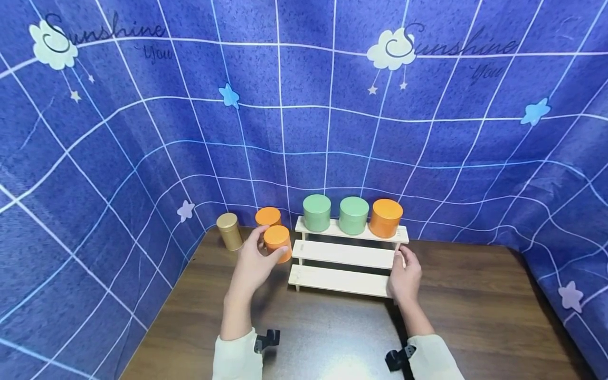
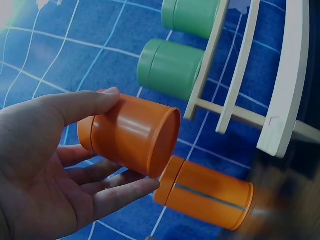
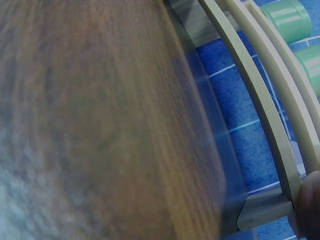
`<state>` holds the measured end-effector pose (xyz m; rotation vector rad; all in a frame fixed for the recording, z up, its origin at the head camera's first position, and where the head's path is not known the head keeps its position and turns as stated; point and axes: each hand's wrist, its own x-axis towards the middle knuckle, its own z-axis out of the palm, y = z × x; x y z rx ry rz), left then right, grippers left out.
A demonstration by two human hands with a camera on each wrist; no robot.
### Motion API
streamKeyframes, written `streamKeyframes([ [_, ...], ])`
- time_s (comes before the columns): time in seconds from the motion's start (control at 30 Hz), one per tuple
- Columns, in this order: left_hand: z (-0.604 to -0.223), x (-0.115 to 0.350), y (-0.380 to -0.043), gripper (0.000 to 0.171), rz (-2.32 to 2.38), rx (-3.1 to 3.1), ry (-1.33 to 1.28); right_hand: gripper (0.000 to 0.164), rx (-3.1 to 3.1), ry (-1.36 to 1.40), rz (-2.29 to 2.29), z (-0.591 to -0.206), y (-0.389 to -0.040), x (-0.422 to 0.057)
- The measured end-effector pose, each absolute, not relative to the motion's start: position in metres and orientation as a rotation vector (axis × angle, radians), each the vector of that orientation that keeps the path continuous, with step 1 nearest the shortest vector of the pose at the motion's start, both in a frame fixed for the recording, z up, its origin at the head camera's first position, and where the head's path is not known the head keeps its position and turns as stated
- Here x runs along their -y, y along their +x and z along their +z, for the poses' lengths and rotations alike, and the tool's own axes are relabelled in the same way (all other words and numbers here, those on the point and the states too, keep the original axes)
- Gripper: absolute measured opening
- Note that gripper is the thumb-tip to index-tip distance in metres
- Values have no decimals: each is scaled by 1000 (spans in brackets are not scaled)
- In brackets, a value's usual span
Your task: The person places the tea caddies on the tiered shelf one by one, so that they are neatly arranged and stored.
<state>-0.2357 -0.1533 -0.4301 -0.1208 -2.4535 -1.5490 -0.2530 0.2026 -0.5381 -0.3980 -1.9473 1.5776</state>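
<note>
My left hand grips a short orange canister between thumb and fingers, left of the wooden rack. In the left wrist view the canister is tilted and raised, its base facing the rack. Behind it stands another orange canister, taller, with a dark stripe in the left wrist view. The pale three-tier rack carries two green canisters and one orange canister on its top shelf. My right hand holds the rack's right end; its fingertip shows at the frame.
A slim gold canister stands at the back left of the brown wooden table. A blue curtain with a white grid hangs behind and along both sides. The two lower shelves hold no canisters.
</note>
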Motion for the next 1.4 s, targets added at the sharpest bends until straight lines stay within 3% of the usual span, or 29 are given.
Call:
streamKeyframes([
  [0.7, -439, 121, -239, 66, -1565, 2505, -248, 33, 1950, -404, 1570, -534, -255, -199],
  [1.4, -462, 89, -248, 69, -1545, 2449, -357, 33, 1956, -403, 1558, -538, -253, -202],
])
